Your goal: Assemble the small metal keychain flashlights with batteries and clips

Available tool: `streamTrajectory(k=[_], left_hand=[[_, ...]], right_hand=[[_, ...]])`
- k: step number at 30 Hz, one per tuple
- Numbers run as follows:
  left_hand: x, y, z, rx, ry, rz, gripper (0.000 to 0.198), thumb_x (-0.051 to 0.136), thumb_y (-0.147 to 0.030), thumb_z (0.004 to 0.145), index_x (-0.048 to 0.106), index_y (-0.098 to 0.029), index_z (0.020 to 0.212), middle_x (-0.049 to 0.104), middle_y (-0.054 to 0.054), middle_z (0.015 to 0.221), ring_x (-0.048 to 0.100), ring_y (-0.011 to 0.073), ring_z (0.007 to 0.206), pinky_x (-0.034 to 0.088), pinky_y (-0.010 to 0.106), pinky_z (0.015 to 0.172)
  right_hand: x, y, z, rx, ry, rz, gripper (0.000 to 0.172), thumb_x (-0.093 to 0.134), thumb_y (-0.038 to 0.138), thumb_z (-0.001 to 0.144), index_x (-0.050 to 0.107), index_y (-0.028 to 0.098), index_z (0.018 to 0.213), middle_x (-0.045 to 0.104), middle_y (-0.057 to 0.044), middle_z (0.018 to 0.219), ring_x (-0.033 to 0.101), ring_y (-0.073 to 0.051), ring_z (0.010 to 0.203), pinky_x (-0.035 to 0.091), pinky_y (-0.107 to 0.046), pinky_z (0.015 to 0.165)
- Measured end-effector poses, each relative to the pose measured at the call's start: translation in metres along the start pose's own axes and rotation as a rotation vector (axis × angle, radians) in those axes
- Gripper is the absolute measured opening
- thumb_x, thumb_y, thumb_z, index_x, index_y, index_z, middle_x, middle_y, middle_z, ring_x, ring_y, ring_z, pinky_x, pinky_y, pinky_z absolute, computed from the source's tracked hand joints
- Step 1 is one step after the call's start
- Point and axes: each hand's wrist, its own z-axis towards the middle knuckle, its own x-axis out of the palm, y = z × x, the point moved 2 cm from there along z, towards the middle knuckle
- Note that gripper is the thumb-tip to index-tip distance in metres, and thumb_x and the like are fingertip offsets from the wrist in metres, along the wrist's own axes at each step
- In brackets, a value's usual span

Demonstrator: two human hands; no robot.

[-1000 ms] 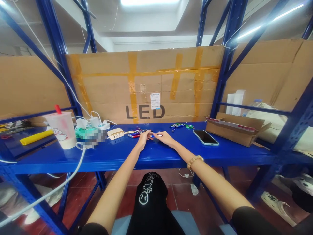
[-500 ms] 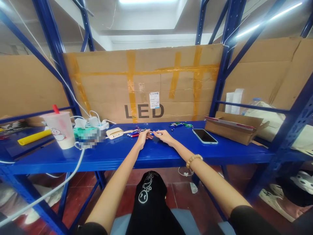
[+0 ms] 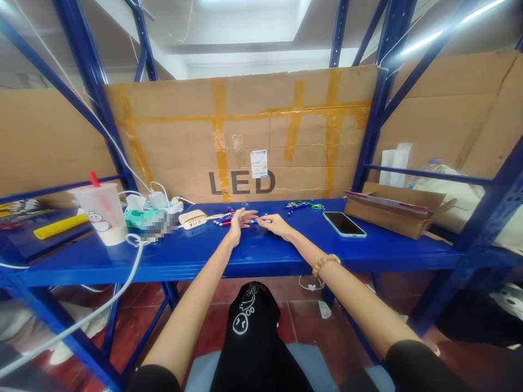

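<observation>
Head view: the left hand (image 3: 241, 222) lies open and empty beside the pens (image 3: 223, 220); the right hand (image 3: 280, 225), fingers curled, rests at a blue pen (image 3: 260, 221), hold indeterminate.

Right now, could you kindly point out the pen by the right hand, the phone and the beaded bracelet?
pen (image 3: 258, 221), head view, on its barrel
phone (image 3: 344, 224), head view, on its screen
beaded bracelet (image 3: 326, 265), head view, on its beads
</observation>
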Motion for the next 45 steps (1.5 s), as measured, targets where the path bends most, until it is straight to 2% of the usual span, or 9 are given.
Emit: streamTrajectory(k=[6, 13, 20, 28, 36, 45], left_hand=[[0.0, -0.004, -0.001, -0.011, -0.01, -0.058, 0.064, 0.024, -0.053, 0.077, 0.066, -0.013, 0.104, 0.067, 0.014, 0.109, 0.059, 0.0283, 0.1, 0.045, 0.033, 0.073], [0.002, -0.004, -0.003, -0.011, 0.001, -0.036, 0.061, 0.024, -0.051, 0.079, 0.067, -0.012, 0.1, 0.067, 0.013, 0.107, 0.058, 0.0275, 0.102, 0.044, 0.032, 0.075], [0.005, -0.002, -0.004, -0.007, 0.009, 0.03, 0.058, 0.026, -0.05, 0.079, 0.07, -0.014, 0.094, 0.069, 0.01, 0.103, 0.058, 0.0263, 0.1, 0.043, 0.033, 0.079], [0.003, 0.0, -0.002, -0.006, -0.001, 0.036, 0.06, 0.025, -0.05, 0.08, 0.069, -0.013, 0.097, 0.069, 0.012, 0.103, 0.059, 0.0268, 0.099, 0.045, 0.034, 0.079], [0.003, -0.001, -0.002, -0.011, -0.018, 0.019, 0.058, 0.024, -0.048, 0.081, 0.069, -0.014, 0.095, 0.069, 0.011, 0.103, 0.057, 0.0281, 0.104, 0.044, 0.035, 0.081], [0.005, -0.004, -0.004, -0.016, -0.019, 0.023, 0.057, 0.026, -0.048, 0.079, 0.069, -0.013, 0.093, 0.068, 0.011, 0.103, 0.056, 0.0283, 0.105, 0.044, 0.034, 0.081]], right_hand=[[0.0, -0.003, 0.001, -0.013, 0.026, 0.01, 0.036, 0.063, 0.042, 0.074, 0.073, 0.017, 0.098, 0.071, -0.006, 0.095, 0.062, -0.019, 0.082, 0.047, -0.028, 0.069], [0.001, -0.002, 0.001, -0.006, 0.007, 0.018, 0.037, 0.064, 0.042, 0.072, 0.073, 0.015, 0.095, 0.071, -0.007, 0.097, 0.063, -0.023, 0.091, 0.048, -0.032, 0.079], [0.003, 0.001, -0.001, 0.032, -0.022, 0.007, 0.035, 0.069, 0.037, 0.067, 0.074, 0.012, 0.092, 0.072, -0.009, 0.09, 0.064, -0.024, 0.087, 0.049, -0.031, 0.076], [0.001, 0.004, -0.002, 0.05, -0.016, -0.005, 0.032, 0.068, 0.033, 0.071, 0.073, 0.011, 0.093, 0.072, -0.01, 0.091, 0.064, -0.022, 0.084, 0.048, -0.029, 0.073], [0.0, -0.002, 0.001, 0.003, 0.025, 0.0, 0.04, 0.061, 0.043, 0.076, 0.071, 0.014, 0.102, 0.071, -0.008, 0.096, 0.062, -0.019, 0.081, 0.047, -0.028, 0.07], [0.0, -0.007, 0.002, -0.032, 0.035, 0.004, 0.04, 0.062, 0.043, 0.074, 0.071, 0.016, 0.103, 0.07, -0.008, 0.1, 0.062, -0.021, 0.089, 0.047, -0.031, 0.077]])
